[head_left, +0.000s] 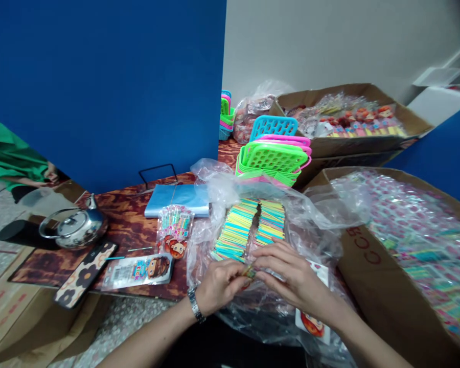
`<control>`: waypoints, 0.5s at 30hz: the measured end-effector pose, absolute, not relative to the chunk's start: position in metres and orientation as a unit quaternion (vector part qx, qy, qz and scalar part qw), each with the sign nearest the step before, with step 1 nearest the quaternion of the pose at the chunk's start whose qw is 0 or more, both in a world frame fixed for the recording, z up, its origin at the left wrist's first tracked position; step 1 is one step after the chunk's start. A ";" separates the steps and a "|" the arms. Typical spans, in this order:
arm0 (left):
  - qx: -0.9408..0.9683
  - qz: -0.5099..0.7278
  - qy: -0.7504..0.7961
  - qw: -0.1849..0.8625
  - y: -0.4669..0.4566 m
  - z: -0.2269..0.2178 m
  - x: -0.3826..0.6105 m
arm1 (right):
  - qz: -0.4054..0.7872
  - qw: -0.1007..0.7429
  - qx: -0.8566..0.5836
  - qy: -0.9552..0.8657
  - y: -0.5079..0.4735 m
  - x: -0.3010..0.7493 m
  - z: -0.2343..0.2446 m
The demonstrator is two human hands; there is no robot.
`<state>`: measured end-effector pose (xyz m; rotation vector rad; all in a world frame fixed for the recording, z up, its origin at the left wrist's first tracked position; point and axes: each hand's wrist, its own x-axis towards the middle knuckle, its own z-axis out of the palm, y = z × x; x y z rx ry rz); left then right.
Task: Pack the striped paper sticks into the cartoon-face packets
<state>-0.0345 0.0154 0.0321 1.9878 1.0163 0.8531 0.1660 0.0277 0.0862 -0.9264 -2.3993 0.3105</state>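
In the head view my left hand [223, 285], wearing a metal-band watch, is closed in a pinch. Between its thumb and fingers shows the end of a small yellow-green bundle [249, 271], which looks like thin sticks. The fingertips of my right hand [287, 271] are bent in and press on the same bundle from the right. Just beyond both hands, two rows of thin coloured sticks [233, 230], yellow, blue and pink, lie in an open clear plastic bag [322, 214]. Printed cards [312, 324] with a cartoon figure lie partly under my right hand and forearm.
Left on the wooden table [130, 214] are a metal kettle [74, 227], a flowered phone [86, 273], printed packets [145, 269] and blue sheets [176, 199]. Stacked plastic baskets [274, 156] stand behind. Filled cartons [375, 266] flank the right. A co-worker's hand [51, 174] shows far left.
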 end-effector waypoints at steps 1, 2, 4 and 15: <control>0.769 0.326 0.410 0.366 0.016 0.033 -0.044 | 0.123 0.277 -0.349 -0.887 0.027 0.169 0.086; 0.760 0.323 0.435 0.358 0.018 0.033 -0.056 | 0.126 0.283 -0.363 -0.879 0.027 0.175 0.086; 0.733 0.328 0.503 0.320 0.027 0.032 -0.088 | 0.121 0.291 -0.411 -0.855 0.029 0.190 0.081; 0.650 0.279 0.702 0.081 0.102 -0.025 -0.191 | 0.099 -0.026 -0.663 -0.742 0.030 0.296 0.001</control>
